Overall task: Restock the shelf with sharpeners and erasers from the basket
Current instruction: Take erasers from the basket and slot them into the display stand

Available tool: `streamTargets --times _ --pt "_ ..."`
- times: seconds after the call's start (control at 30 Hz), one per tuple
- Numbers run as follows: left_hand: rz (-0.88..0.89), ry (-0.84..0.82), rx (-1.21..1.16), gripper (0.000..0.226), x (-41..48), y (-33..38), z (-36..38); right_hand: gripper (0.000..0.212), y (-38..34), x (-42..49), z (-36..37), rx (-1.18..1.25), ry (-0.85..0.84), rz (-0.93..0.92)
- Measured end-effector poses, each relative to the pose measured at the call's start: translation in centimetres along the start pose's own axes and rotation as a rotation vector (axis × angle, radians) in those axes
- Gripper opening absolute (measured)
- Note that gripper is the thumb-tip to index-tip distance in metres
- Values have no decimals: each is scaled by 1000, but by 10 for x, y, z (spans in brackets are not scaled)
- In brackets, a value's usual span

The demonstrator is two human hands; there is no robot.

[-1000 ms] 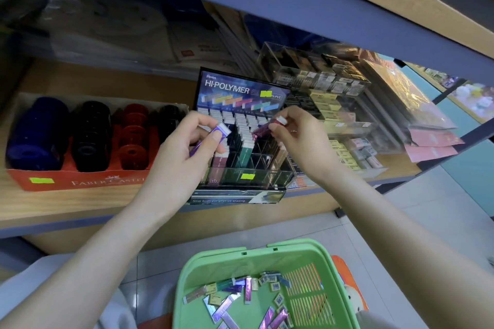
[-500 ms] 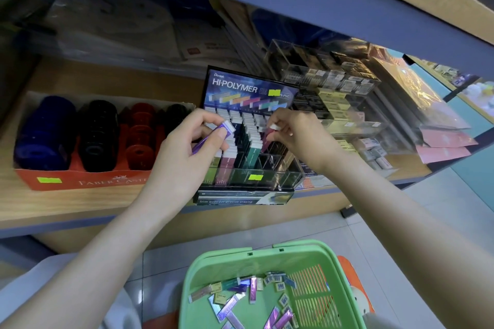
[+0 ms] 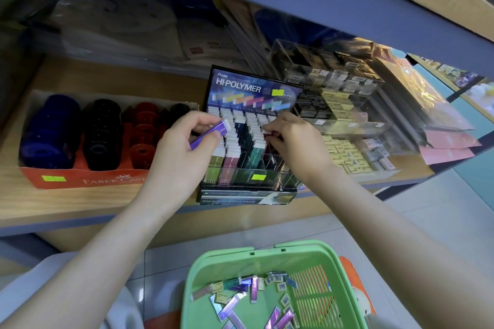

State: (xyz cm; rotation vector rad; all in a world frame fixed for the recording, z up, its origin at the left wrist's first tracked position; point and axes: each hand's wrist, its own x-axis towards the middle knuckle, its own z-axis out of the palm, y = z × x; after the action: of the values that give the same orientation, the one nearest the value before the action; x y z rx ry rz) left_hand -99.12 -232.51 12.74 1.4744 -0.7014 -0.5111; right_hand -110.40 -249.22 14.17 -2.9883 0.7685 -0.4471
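Both hands are up at the Hi-Polymer display rack (image 3: 251,89), a slim eraser in each!

The left hand (image 3: 184,147) pinches a purple eraser (image 3: 207,133) between thumb and curled fingers, tilted with its white tip up, just in front of the rack's left columns. The right hand (image 3: 296,141), fingers curled, pinches a red eraser (image 3: 267,134) near its white tip, right over the slots on the rack's right half, among the upright erasers. The rack stands on the wooden shelf (image 3: 80,205), beside the Faber-Castell box (image 3: 107,181) of blue, black and red sharpeners (image 3: 50,133). Down below, the green basket (image 3: 203,270) holds loose erasers (image 3: 235,304) scattered flat across its bottom.
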Motion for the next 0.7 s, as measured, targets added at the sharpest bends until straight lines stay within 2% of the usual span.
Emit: streamTargets --times 0.13,0.23,0.3,0.37,0.47,0.57,0.7 --pt "15 -12 17 19 -2 1 1 31 1 -3 -1 -84 82 -86" --pt "58 -63 67 16 -7 7 -1 34 -13 -15 -12 230 175 -12" --pt "69 -76 102 19 -9 9 1 42 -28 -29 -24 435 120 9" --pt "81 -73 117 24 -12 10 5 44 -40 -47 -30 505 17 -28" --pt "89 -98 98 24 -19 13 14 25 -47 -64 -35 576 -50 -13" --pt "123 -159 76 21 -26 17 23 16 -47 -70 -39 684 -50 158" --pt "299 -198 210 17 -31 14 30 8 -41 -81 -42 813 -98 311"
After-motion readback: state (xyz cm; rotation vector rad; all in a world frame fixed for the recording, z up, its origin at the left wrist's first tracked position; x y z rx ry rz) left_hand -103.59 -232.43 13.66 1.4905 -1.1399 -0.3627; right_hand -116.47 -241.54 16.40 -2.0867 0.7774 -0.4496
